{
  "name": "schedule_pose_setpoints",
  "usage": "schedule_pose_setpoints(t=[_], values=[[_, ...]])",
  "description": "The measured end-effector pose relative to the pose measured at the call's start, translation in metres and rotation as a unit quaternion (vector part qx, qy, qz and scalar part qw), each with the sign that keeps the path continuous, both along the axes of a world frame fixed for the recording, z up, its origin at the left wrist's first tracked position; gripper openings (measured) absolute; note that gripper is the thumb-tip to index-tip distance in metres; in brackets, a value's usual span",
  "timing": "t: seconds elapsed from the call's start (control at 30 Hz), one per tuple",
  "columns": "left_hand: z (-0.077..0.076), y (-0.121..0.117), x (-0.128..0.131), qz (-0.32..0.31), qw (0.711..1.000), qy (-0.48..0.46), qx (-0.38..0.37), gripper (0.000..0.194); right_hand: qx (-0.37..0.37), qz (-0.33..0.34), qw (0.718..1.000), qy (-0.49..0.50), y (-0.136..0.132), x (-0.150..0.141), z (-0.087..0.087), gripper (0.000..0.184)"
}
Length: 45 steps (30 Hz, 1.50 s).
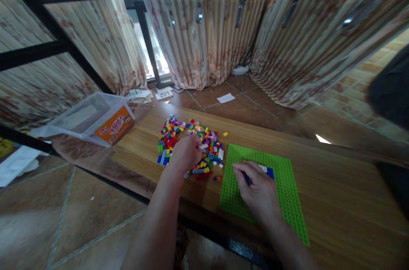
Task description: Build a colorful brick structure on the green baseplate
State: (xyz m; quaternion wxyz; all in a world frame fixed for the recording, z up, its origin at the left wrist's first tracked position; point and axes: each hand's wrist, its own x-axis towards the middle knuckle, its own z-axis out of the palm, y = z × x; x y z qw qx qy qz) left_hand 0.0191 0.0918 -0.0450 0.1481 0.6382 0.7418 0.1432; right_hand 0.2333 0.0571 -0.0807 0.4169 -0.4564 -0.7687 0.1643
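Wooden tabletop: white brick jutting from pinching left hand; right hand over baseplate, hold unclear.

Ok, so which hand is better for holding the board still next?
Probably the right hand: it's over the board. The left hand is over the brick pile and seems to be pinching a white brick.

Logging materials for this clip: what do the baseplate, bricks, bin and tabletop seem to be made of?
Baseplate: likely molded plastic, fairly matte; even green color, rows of studs.
Bricks: probably hard plastic, smooth; solid bright colors, crisp edges.
Bin: seemingly thin plastic, cloudy-clear; its walls are see-through.
Tabletop: wood or wood-look laminate, low sheen; grain shows, but the core can't be seen.
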Motion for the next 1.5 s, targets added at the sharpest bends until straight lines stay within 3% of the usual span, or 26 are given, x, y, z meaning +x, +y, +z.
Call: schedule_pose_setpoints(t=[0.2, 0.33, 0.43, 0.57, 0.83, 0.93, 1.03, 1.17, 1.3, 1.4, 1.5], values=[[-0.004, 0.005, 0.005, -0.039, 0.997, 0.019, 0.068, 0.046, 0.005, 0.004, 1.000, 0.001, 0.000, -0.001, -0.001, 0.016], [-0.010, 0.019, 0.020, -0.128, 0.982, 0.022, 0.138, 0.052, 0.002, 0.007, 1.000, 0.006, 0.000, 0.000, 0.000, 0.015], [-0.016, 0.027, 0.031, -0.155, 0.979, 0.024, 0.134, 0.053, 0.000, 0.006, 1.000, 0.013, 0.000, 0.003, 0.000, 0.015], [-0.019, 0.030, 0.033, -0.144, 0.983, 0.025, 0.113, 0.045, 0.001, -0.001, 1.000, 0.014, 0.000, 0.007, 0.001, 0.014], [-0.013, 0.022, 0.013, -0.113, 0.988, 0.000, 0.106, 0.028, -0.002, 0.001, 1.000, 0.021, -0.003, 0.010, 0.005, 0.015], [-0.009, 0.019, 0.005, -0.105, 0.986, -0.050, 0.118, 0.022, 0.001, 0.003, 1.000, 0.019, -0.003, 0.010, 0.004, 0.015], [-0.002, 0.014, -0.003, -0.080, 0.975, -0.172, 0.116, 0.021, 0.005, 0.000, 1.000, 0.017, -0.002, 0.009, 0.002, 0.014], [0.007, 0.008, -0.008, -0.047, 0.917, -0.394, 0.036, 0.028, 0.008, 0.003, 1.000, 0.009, -0.002, 0.008, 0.001, 0.014], [0.010, 0.004, -0.002, -0.020, 0.823, -0.567, -0.028, 0.024, 0.004, 0.006, 1.000, 0.010, -0.002, 0.006, 0.001, 0.015], [0.013, 0.001, 0.010, -0.015, 0.750, -0.657, -0.076, 0.023, 0.003, -0.003, 1.000, 0.024, -0.002, 0.003, 0.003, 0.014], [0.014, -0.002, 0.026, -0.028, 0.713, -0.690, -0.125, 0.024, -0.009, -0.026, 0.998, 0.048, -0.003, 0.000, 0.008, 0.015]])
